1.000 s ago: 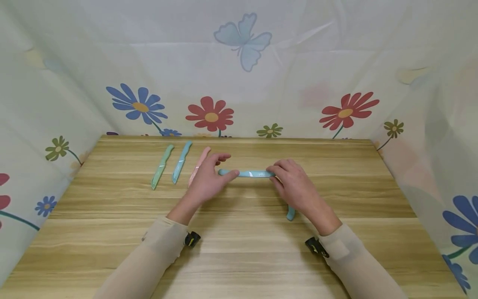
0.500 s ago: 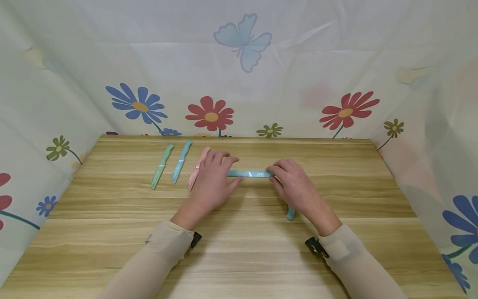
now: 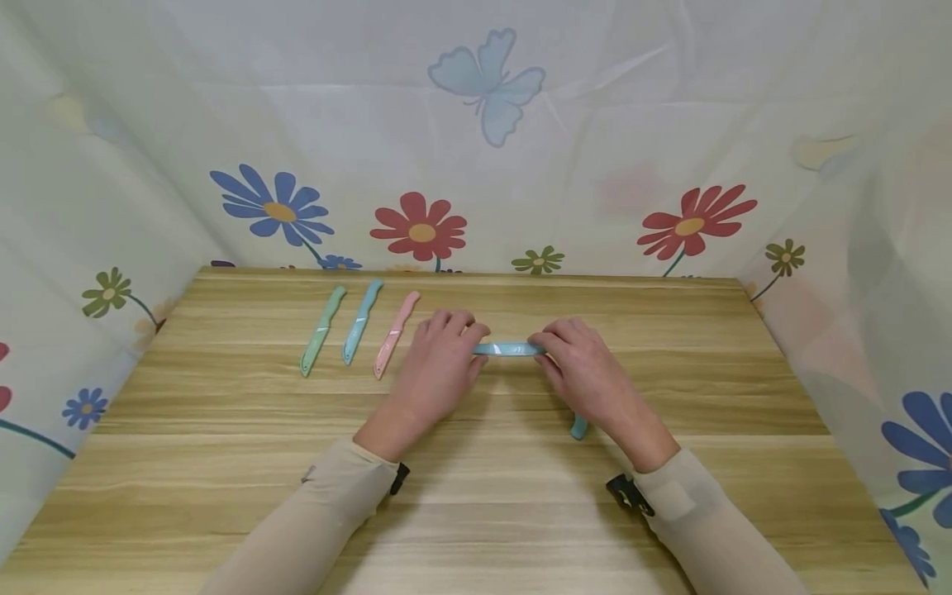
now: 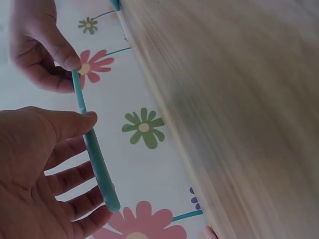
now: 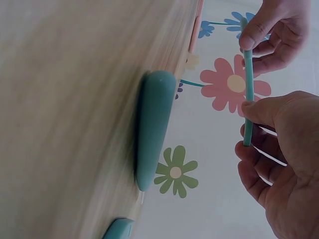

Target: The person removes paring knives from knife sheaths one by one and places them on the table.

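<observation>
Blue knife [image 3: 509,349] above the wooden table [image 3: 506,529], thumb-pinched by left hand [image 3: 440,359] at left, right hand [image 3: 586,372] at right; could drop from a slackened pinch or, perhaps sheathed, split under tugging.

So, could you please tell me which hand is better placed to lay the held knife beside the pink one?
Probably the left hand: it grips the held knife by its handle and is nearer the pink knife than the right hand.

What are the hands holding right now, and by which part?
A blue knife: the left hand pinches its handle, the right hand its blade end, near the tip.
</observation>
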The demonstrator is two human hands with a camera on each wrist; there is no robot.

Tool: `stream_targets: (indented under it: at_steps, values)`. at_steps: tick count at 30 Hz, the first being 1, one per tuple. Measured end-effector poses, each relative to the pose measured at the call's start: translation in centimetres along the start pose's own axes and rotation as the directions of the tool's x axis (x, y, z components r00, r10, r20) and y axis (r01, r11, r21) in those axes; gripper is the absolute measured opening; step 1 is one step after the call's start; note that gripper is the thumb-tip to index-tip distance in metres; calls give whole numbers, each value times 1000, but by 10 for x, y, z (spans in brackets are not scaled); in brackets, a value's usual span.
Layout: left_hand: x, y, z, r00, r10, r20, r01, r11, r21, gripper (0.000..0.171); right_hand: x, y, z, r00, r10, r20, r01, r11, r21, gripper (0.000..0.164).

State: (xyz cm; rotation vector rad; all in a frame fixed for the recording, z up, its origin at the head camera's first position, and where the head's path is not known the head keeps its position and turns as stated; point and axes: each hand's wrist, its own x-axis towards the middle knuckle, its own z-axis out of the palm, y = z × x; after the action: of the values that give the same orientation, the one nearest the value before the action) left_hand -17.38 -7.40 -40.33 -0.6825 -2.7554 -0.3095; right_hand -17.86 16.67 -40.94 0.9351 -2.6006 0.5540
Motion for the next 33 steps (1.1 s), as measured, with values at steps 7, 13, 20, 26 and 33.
stream_targets:
  at_steps: [7, 13, 20, 26, 33]
  values:
    - [1, 1, 2, 1000, 17, -19, -17, 1000, 8, 25, 1, 1, 0, 1000, 18, 8, -18, 1000, 3, 25]
    - [1, 2, 2, 1000, 15, -11, -15, 1000, 0, 20, 1, 1, 0, 1000, 17, 4, -17, 1000, 1, 24]
    - [1, 3, 2, 1000, 6, 9, -6, 1000, 9, 21, 0, 1, 0, 1000, 17, 10, -17, 1000, -7, 25]
    - [1, 2, 2, 1000, 17, 9, -17, 1000, 20, 20, 0, 1, 1, 1000, 14, 10, -14, 1000, -13, 26]
    - [0, 3, 0, 1000, 22, 16, -22, 999, 40, 21, 0, 1, 0, 1000, 14, 26, -13, 999, -34, 32]
